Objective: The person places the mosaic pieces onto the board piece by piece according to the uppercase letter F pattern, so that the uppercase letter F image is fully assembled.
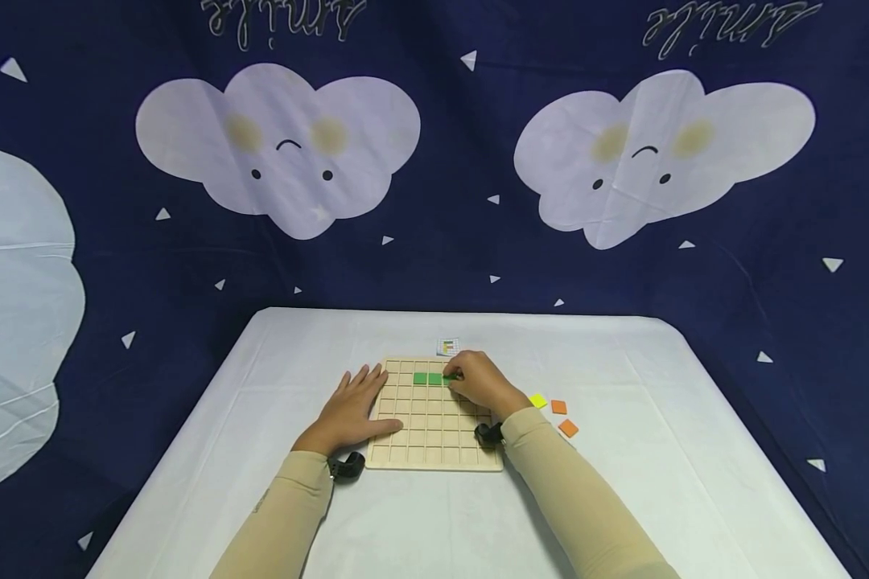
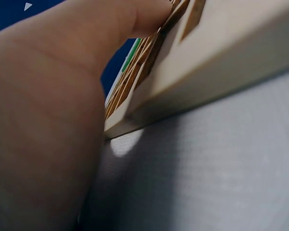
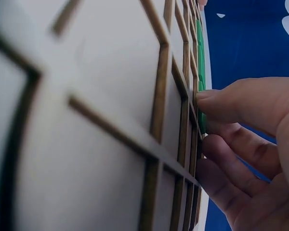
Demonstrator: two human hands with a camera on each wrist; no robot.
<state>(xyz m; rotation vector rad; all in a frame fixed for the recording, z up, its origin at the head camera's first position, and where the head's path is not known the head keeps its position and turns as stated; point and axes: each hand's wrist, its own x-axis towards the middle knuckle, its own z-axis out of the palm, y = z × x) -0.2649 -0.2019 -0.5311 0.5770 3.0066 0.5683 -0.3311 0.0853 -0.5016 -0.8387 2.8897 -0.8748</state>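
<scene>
A light wooden grid board [image 1: 434, 441] lies on the white table. My left hand [image 1: 351, 412] rests along its left edge, fingers spread and thumb reaching over the squares. In the left wrist view, that thumb [image 2: 120, 19] lies over the board's rim. Two green square tiles [image 1: 428, 379] sit side by side in a row near the far edge. At the right end of this row, my right hand [image 1: 481, 382] pinches another green tile [image 3: 201, 108] between thumb and finger, low against the grid. The fingers partly hide that tile in the head view.
Beside the board's right edge lie a yellow tile [image 1: 538, 400] and two orange tiles [image 1: 563, 417], partly close to the right forearm. A small card [image 1: 447, 346] with a coloured grid picture lies just beyond the far edge. Behind the table hangs a dark blue cloth [image 1: 449, 265] with clouds.
</scene>
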